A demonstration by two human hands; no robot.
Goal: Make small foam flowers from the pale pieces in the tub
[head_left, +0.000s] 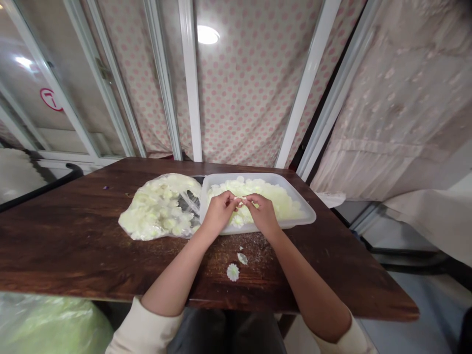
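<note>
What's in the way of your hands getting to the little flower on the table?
Nothing really blocks them. Your left hand and right hand are over the front of the clear plastic tub. The little flower lies on the wooden table, with a small pale piece just beside the way there.
</note>
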